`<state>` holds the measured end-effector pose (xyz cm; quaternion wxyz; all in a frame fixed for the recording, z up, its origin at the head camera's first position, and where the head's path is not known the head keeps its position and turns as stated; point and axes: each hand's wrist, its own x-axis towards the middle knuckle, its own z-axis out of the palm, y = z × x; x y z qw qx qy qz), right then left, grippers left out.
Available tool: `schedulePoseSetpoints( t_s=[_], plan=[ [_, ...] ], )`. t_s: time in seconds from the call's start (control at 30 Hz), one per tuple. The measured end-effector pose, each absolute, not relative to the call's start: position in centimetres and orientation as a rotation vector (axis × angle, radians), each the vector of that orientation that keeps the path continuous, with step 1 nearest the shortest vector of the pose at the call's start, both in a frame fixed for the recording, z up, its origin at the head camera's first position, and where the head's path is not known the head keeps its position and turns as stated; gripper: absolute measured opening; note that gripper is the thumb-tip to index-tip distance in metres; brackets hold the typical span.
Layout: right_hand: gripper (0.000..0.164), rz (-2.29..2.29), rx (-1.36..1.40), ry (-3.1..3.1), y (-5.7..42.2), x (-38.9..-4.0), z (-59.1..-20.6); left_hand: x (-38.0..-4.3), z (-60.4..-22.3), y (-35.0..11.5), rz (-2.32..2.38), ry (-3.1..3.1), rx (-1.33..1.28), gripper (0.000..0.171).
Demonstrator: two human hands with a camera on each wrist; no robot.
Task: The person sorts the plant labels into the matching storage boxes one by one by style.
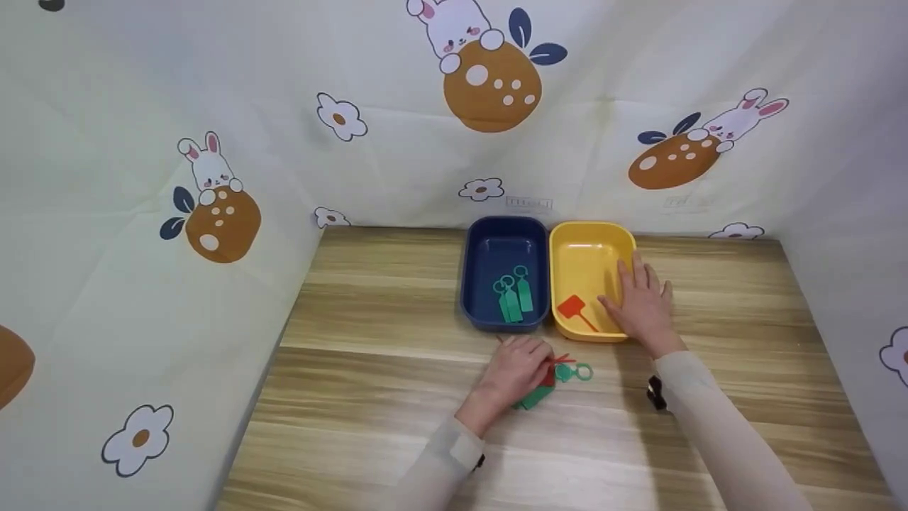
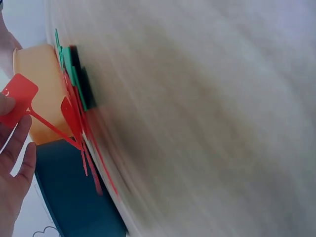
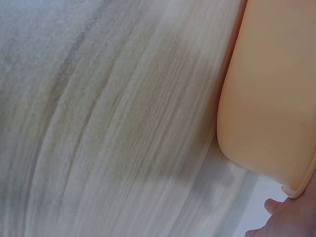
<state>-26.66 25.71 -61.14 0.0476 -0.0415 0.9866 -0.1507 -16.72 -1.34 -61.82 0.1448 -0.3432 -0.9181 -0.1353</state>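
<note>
My left hand pinches a flat red tag with a thin stem, just in front of the two bins. Beneath and beside that hand lies a small pile of red tags and green tags, partly hidden by it. One green ring shows at the pile's right. My right hand rests on the right rim of the yellow bin, fingers spread. Inside this bin lies a red tag. Several green ring tags lie in the dark blue bin to its left.
Both bins stand side by side at the back of the wood-grain table. Behind them rises a pale curtain printed with rabbits and flowers; it encloses the left and right sides too.
</note>
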Motion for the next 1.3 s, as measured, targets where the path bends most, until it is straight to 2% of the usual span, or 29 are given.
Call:
schedulePoseSetpoints(
  t_s=[1.3],
  plan=[
    [0.084, -0.469, -0.127, 3.029, 25.7, -26.6, -61.3, -18.6, -59.3, -1.4, -0.679, -2.56, -0.912, 0.012]
  ],
)
